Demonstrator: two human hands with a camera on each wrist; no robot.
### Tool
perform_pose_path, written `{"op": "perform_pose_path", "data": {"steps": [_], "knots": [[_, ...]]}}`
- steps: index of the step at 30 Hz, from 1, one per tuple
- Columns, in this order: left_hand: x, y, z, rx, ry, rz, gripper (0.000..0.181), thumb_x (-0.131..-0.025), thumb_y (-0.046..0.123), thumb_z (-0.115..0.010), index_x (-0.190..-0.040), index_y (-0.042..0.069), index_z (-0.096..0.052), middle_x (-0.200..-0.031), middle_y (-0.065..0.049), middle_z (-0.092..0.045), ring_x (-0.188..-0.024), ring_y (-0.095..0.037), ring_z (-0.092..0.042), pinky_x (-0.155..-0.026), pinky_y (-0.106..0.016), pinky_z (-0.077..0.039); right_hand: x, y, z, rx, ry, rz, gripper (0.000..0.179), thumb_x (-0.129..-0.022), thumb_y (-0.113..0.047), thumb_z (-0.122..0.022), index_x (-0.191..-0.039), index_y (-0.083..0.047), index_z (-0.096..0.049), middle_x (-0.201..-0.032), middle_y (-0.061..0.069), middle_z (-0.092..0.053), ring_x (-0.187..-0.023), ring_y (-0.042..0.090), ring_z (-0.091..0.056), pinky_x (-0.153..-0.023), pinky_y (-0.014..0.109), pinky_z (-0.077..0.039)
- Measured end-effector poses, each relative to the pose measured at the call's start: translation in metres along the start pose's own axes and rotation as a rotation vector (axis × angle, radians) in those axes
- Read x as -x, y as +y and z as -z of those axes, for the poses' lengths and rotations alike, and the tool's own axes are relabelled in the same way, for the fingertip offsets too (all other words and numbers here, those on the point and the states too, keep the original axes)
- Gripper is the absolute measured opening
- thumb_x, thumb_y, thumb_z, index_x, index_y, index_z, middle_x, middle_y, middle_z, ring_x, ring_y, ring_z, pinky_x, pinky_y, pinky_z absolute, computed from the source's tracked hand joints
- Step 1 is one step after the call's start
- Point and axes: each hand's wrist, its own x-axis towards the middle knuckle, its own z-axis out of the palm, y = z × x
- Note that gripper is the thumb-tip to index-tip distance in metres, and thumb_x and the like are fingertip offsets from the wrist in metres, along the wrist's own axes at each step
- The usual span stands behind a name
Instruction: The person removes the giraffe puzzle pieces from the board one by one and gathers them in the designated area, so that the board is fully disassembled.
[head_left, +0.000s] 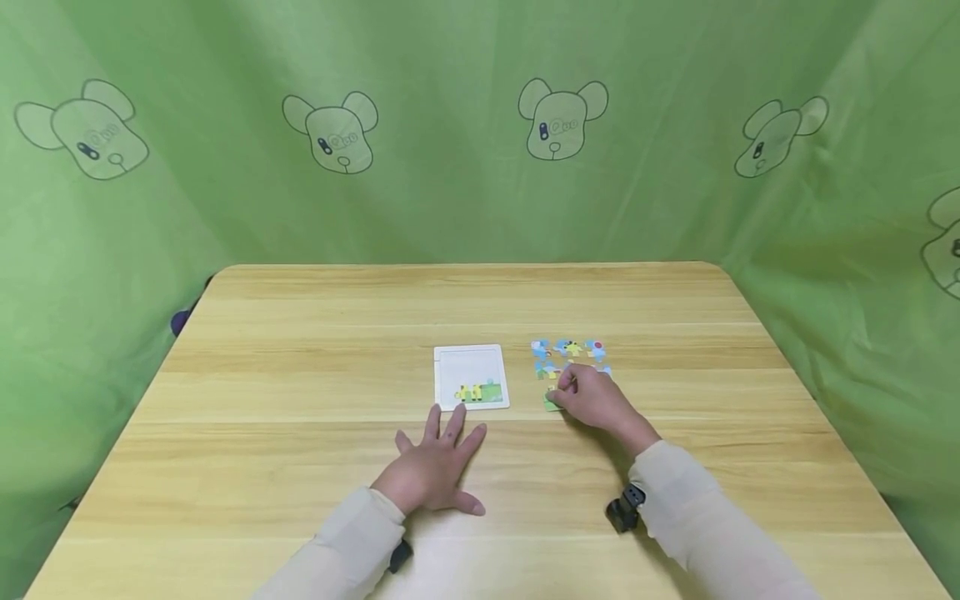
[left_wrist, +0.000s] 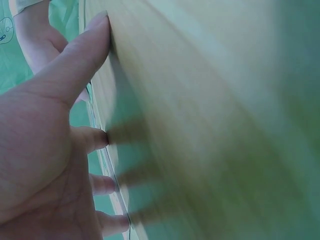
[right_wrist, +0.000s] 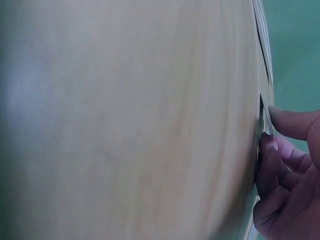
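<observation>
My right hand (head_left: 596, 400) pinches a green jigsaw piece (head_left: 552, 406) between thumb and fingers at the near end of a group of loose pieces. In the right wrist view that piece (right_wrist: 266, 114) shows edge-on, one end tilted up off the table. To the left lies a white square puzzle tray (head_left: 468, 367). Joined green and yellow pieces (head_left: 491, 392) fill part of its near right side. My left hand (head_left: 433, 468) lies with fingers spread on the table, its fingertips at the tray's near edge. The right fingers partly cover some pieces.
Several loose blue, yellow and red pieces (head_left: 572, 348) lie in rows right of the tray. All of this rests on a wooden table (head_left: 300, 467). A green curtain (head_left: 450, 208) with bear-head prints hangs behind and around it.
</observation>
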Motion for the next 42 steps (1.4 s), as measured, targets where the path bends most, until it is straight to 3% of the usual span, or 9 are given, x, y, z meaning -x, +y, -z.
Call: {"op": "perform_pose_path", "data": {"steps": [15, 33, 42], "knots": [[0.0, 0.0, 0.0, -0.003, 0.003, -0.001, 0.104, -0.069, 0.07, -0.062, -0.152, 0.027, -0.016, -0.159, -0.01, 0.001, -0.142, -0.044, -0.003, -0.092, -0.077, -0.025, 0.001, -0.009, 0.0, 0.073, -0.021, -0.073, 0.029, -0.085, -0.036, -0.067, -0.082, -0.01, -0.054, -0.069, 0.0, -0.053, -0.061, 0.016, -0.048, -0.056, 0.028, -0.036], [0.0, 0.0, 0.001, -0.007, 0.008, -0.002, 0.104, -0.069, 0.07, -0.063, -0.152, 0.026, -0.017, -0.159, -0.01, 0.0, -0.142, -0.045, -0.003, -0.092, -0.077, -0.025, -0.001, -0.005, -0.001, 0.089, -0.011, -0.053, 0.026, -0.087, -0.035, -0.065, -0.083, -0.011, -0.055, -0.072, 0.001, -0.055, -0.065, 0.017, -0.049, -0.061, 0.029, -0.038], [0.001, 0.001, 0.002, -0.002, 0.005, -0.001, 0.104, -0.069, 0.069, -0.063, -0.152, 0.026, -0.017, -0.159, -0.01, -0.001, -0.142, -0.045, -0.004, -0.092, -0.077, -0.024, -0.004, -0.013, 0.001, 0.0, 0.036, 0.013, 0.022, -0.088, -0.03, -0.065, -0.087, -0.009, -0.057, -0.072, 0.001, -0.052, -0.063, 0.016, -0.047, -0.058, 0.028, -0.039]]}}
